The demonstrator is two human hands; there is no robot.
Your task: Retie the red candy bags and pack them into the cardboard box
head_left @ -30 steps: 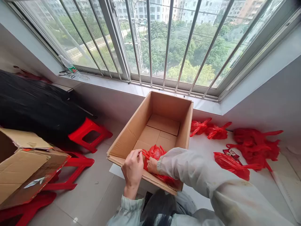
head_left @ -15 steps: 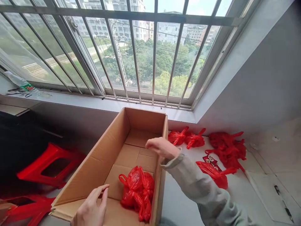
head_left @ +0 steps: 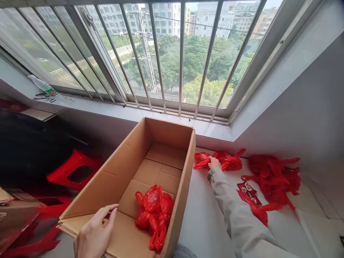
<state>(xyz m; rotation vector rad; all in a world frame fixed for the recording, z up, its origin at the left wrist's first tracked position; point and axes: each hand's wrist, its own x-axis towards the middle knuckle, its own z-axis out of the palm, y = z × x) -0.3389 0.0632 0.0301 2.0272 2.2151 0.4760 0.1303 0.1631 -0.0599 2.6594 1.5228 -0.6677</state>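
Note:
My right hand [head_left: 215, 163] reaches past the box's right wall, its fingers closed on the knotted part of a red plastic bag [head_left: 201, 160] by the wall. Another tied red plastic bag [head_left: 231, 161] lies just right of that hand. The long, open cardboard box [head_left: 118, 172] stands in front of me. Inside, near its right wall, sit tied red plastic bags [head_left: 153, 204], bunched together. Over the box's near left end is my left hand [head_left: 94, 231], thumb and forefinger drawn together with nothing visible between them.
A heap of red plastic bags [head_left: 274, 175] lies on the white tabletop [head_left: 201, 215] at right, with small dark-red packets [head_left: 247, 189] and a flatter red bag [head_left: 255, 209] beside it. Red stools [head_left: 77, 168] stand left. A barred window and sill [head_left: 166, 116] rise behind the box.
My right hand has moved from above the box over its right wall and taken hold of a red plastic bag. My left hand stays near the box's near end. The view has shifted slightly.

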